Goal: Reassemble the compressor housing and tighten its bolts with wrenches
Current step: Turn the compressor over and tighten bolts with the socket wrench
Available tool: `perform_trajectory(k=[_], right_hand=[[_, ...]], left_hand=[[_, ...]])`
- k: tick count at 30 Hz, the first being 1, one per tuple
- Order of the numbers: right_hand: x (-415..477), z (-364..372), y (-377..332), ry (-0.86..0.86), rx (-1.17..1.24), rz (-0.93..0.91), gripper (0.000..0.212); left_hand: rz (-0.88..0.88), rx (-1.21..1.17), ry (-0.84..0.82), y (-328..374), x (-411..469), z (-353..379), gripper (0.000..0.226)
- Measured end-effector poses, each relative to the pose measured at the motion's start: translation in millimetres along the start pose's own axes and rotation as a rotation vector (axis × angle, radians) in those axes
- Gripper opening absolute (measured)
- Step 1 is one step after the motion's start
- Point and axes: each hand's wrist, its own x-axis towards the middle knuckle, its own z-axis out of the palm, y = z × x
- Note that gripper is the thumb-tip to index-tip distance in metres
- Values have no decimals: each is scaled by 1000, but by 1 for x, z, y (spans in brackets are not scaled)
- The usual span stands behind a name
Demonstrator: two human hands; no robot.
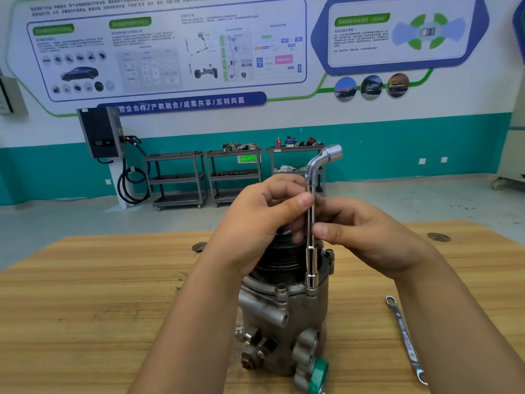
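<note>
The chromed L-wrench (311,265), upright at 3 o'clock on the cast housing (272,308), is pinched by fingers of left hand (255,223) and right hand (369,237).

Compressor (284,322): grey cast-metal housing with a black ribbed upper section, standing upright on the wooden table (85,308). One flange bolt (281,290) with a hex head shows at the front of the upper flange. L-shaped socket wrench (310,223): chrome, held vertical, lower socket seated at the flange's right edge, bent end uppermost; the left hand (264,223) and right hand (369,237) pinch its shaft. Ring spanner (406,339): steel, lying flat on the table, right of the compressor, apart from it.
</note>
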Motion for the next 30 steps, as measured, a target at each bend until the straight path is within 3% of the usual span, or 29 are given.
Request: perform_trajectory(k=[4,8,12,16,24,30], right_hand=[[1,-1,2,18,56,6,25],[2,1,1,38,-1,-8,24],[4,1,3,74,-28,-4,16],[4,1,4,77,-52,-5,26],[2,0,0,-12,-3,-19,19],[3,-2,1,42,-17,-13,16]], left_hand=[[12,-9,-34,-2,0,-3,12],[5,84,-10,-4,0,-1,23],[-3,98,34,-4,0,2,13],[20,99,53,-4,0,3,12],[29,28,14,-3,-1,3,16],[14,75,63,0,-2,9,14]])
